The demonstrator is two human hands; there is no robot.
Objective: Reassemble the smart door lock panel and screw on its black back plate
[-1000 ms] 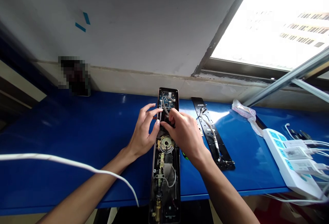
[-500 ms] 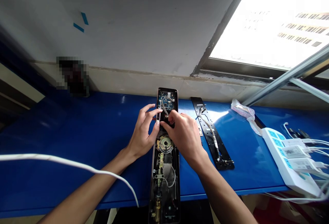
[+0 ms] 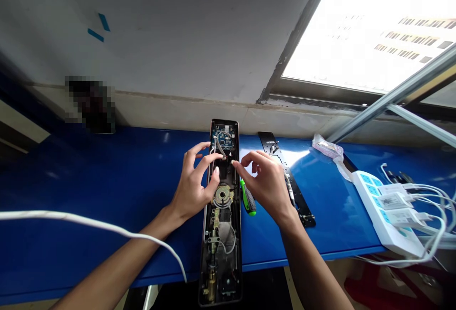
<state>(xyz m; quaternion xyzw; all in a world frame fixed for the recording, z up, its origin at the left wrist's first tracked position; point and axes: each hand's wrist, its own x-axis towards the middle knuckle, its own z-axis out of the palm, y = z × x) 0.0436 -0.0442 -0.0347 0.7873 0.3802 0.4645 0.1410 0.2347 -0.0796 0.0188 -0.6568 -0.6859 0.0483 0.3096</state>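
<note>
An opened long black housing (image 3: pixel 238 234), which looks like a door lock body, lies in front of me and overhangs the table's near edge. A blue circuit board (image 3: pixel 223 143) with grey wires (image 3: pixel 219 148) sits in its far end, and a round metal part (image 3: pixel 223 196) in its middle. My left hand (image 3: pixel 195 177) reaches over the left rim, fingers spread near the wires. My right hand (image 3: pixel 265 177) is at the right rim, thumb and forefinger close together; anything between them is too small to name. A green-and-black screwdriver (image 3: pixel 247 198) lies beneath that hand, beside the housing.
On the blue table (image 3: pixel 149 167), a perforated black plate (image 3: pixel 301 201) with a wrapped cable lies at right. Farther right are a plastic-wrapped packet (image 3: pixel 327 147) and a white power strip (image 3: pixel 377 210) with several plugs. A white cable (image 3: pixel 107 224) crosses my left forearm.
My right hand has drawn back from inside the housing to its right rim, opening its curled fingers somewhat. The screwdriver now shows. The left hand stays over the housing; the view has shifted slightly.
</note>
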